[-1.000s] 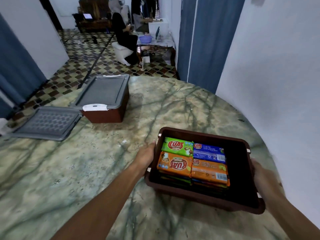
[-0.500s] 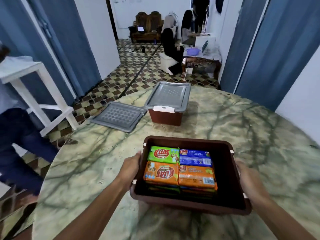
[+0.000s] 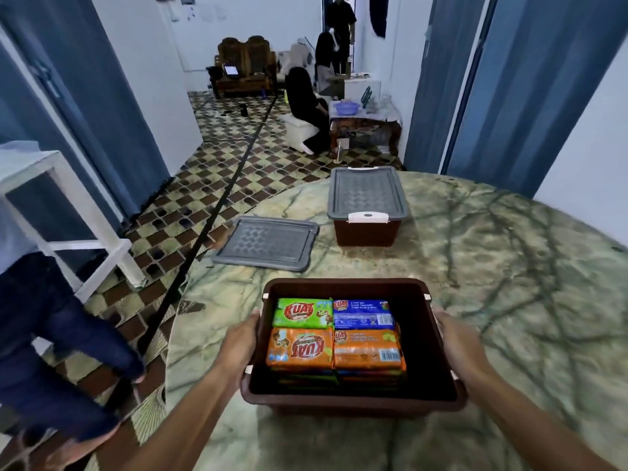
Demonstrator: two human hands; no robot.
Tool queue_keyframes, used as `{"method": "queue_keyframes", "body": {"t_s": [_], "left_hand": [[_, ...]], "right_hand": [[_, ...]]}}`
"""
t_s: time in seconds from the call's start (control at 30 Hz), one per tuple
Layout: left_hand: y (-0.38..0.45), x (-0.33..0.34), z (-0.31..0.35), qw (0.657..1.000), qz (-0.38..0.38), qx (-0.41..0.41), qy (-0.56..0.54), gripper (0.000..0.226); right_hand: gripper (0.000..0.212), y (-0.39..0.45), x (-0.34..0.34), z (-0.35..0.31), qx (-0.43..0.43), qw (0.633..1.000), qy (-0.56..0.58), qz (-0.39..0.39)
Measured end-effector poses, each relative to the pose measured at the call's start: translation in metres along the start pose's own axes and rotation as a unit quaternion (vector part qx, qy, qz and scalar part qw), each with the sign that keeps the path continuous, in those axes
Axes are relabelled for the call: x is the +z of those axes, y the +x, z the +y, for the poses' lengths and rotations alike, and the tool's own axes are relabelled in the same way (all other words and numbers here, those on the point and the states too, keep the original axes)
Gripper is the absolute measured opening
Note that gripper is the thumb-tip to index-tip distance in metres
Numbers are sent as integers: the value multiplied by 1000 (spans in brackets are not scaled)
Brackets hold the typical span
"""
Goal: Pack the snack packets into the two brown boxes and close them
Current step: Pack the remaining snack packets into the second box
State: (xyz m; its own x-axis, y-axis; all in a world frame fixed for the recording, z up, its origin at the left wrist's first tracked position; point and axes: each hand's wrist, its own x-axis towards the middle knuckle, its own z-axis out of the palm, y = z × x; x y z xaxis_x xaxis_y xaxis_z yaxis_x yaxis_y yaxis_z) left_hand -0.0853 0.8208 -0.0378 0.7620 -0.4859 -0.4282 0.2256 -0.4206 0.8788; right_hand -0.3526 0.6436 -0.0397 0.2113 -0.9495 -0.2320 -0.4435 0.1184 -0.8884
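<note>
Hands are flanking the open brown box (image 3: 350, 397) on the marble table (image 3: 509, 283): the left hand (image 3: 239, 343) is pressing against its left wall and the right hand (image 3: 457, 341) against its right wall, each seeming to be grasping the rim, though the fingers are mostly hidden behind the box. Snack packets (image 3: 334, 334) are sitting inside it in stacks, pushed toward its left side, with a green, a blue and two orange wrappers on top and a dark gap along the right wall. Packing looks finished here, so the lid is what is missing. That loose grey lid (image 3: 268, 243) is lying flat beyond the open box and to its left, apart from it, its long axis running left to right, so the left hand is judged the nearer one for fetching it. Beyond the open box and slightly right, the second brown box (image 3: 367, 229) is standing with its own grey lid already clipped on.
</note>
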Motion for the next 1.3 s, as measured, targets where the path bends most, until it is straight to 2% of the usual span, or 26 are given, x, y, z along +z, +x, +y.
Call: {"method": "queue_keyframes", "body": {"t_s": [0.37,0.5,0.73,0.83,1.0,1.17,1.3], "left_hand": [[23,-37,8,1000,-11,10,17,50],[53,-36,18,997,-56,19,52,48],[143,-18,62,976,-183,26,113,47],[163,-4,80,964,-213,57,150,46],[163,30,98,944,-260,87,182,46],[161,62,104,933,-288,98,190,45],[172,92,109,903,-350,119,217,39]], "right_hand": [[48,-19,32,-20,38,999,-16,26],[47,-31,42,-32,57,996,9,63],[39,-26,89,-25,99,978,18,185],[41,-35,100,-23,130,964,-1,230],[61,-54,97,-14,177,926,109,315],[51,-69,86,-16,146,913,150,351],[51,-81,93,-13,168,874,180,419]]}}
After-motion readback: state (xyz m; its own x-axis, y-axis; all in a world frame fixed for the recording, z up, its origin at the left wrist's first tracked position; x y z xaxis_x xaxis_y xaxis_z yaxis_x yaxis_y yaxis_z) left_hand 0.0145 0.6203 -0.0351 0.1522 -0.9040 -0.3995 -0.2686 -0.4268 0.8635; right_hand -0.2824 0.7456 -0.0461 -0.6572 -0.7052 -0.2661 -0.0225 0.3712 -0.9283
